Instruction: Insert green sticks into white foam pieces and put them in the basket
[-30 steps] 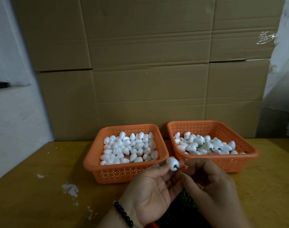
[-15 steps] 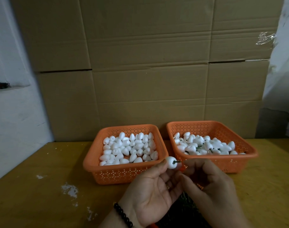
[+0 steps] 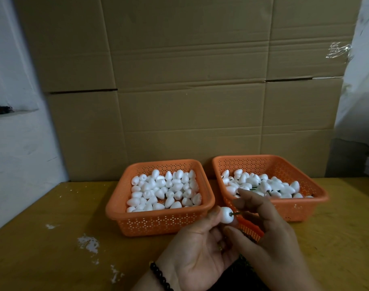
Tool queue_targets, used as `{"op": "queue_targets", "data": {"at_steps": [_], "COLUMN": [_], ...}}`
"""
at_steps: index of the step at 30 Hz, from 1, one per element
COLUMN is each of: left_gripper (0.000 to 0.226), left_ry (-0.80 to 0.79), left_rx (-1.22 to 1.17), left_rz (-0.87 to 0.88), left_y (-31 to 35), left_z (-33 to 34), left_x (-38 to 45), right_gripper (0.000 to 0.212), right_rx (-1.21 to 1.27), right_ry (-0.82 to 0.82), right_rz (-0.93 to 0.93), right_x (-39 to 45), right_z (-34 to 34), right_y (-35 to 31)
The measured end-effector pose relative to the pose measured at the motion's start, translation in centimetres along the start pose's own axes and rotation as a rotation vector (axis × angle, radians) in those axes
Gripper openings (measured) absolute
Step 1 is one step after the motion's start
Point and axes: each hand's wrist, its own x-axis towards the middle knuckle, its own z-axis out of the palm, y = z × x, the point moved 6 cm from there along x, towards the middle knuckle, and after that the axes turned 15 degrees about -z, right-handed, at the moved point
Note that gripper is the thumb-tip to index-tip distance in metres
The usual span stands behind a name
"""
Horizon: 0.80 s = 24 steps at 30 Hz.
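My left hand (image 3: 197,252) pinches a white foam piece (image 3: 226,215) between thumb and fingertips in front of the baskets. A green stick (image 3: 235,213) pokes out of its right side. My right hand (image 3: 269,244) is beside it with fingers spread and mostly straight; one fingertip meets the stick's outer end, and the thumb lies below the foam, apart from the stick. The left orange basket (image 3: 158,213) holds plain foam pieces (image 3: 162,191). The right orange basket (image 3: 297,210) holds foam pieces with sticks (image 3: 263,184).
A third small orange basket (image 3: 251,229) shows partly under my hands, with dark green sticks (image 3: 243,266) below it. Everything stands on a yellow wooden table (image 3: 53,238). Stacked cardboard boxes (image 3: 190,91) form a wall behind. A white wall is at the left.
The stick has gone deeper into the foam piece. My right hand's fingers have spread out from their pinch, and the foam has turned so the stick points right.
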Motion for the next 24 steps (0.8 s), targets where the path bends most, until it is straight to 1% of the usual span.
{"op": "queue_targets", "data": {"at_steps": [2,4,6,8,10,12,14,17,19,22,24], "left_gripper": [0.017,0.02,0.034,0.046,0.046,0.036,0.028,0.025,0.025,0.036,0.036], "left_ry": [0.001,0.021,0.049,0.065,0.059,0.059,0.083,0.144,0.189,0.239,0.251], "left_rx": [-0.002,0.012,0.057,0.1,0.12,0.114,0.101,0.107,0.091,0.084,0.089], "left_rz": [-0.017,-0.018,-0.004,0.013,0.025,0.048,0.08,0.101,0.109,0.116,0.13], "left_y": [-0.2,-0.3,-0.3,-0.3,-0.3,-0.3,-0.1,0.2,0.4,0.6,0.6], "left_z": [0.2,0.2,-0.1,-0.3,-0.2,0.0,0.0,-0.2,-0.5,-0.8,-0.8], "left_x": [-0.1,0.0,0.1,0.2,0.2,0.1,0.2,0.1,0.0,0.0,-0.1], "right_gripper": [0.064,0.052,0.04,0.033,0.032,0.031,0.03,0.032,0.036,0.046,0.046], "right_rx": [-0.009,-0.045,-0.05,-0.047,-0.048,-0.043,-0.03,-0.025,-0.027,-0.037,-0.026], "right_ry": [-0.022,-0.041,-0.057,-0.084,-0.104,-0.101,-0.081,-0.041,-0.024,-0.014,-0.008], "right_rz": [-0.012,-0.03,-0.026,-0.023,-0.023,-0.021,-0.01,0.031,0.059,0.075,0.095], "right_x": [0.1,0.1,0.1,0.1,0.2,0.3,0.4,0.5,0.5,0.5,0.4], "right_z": [0.1,0.2,0.2,0.3,0.3,0.2,0.0,-0.4,-0.6,-0.8,-0.8], "right_y": [-0.2,-0.4,-0.4,-0.5,-0.6,-0.5,-0.2,0.6,1.1,1.5,1.8]}}
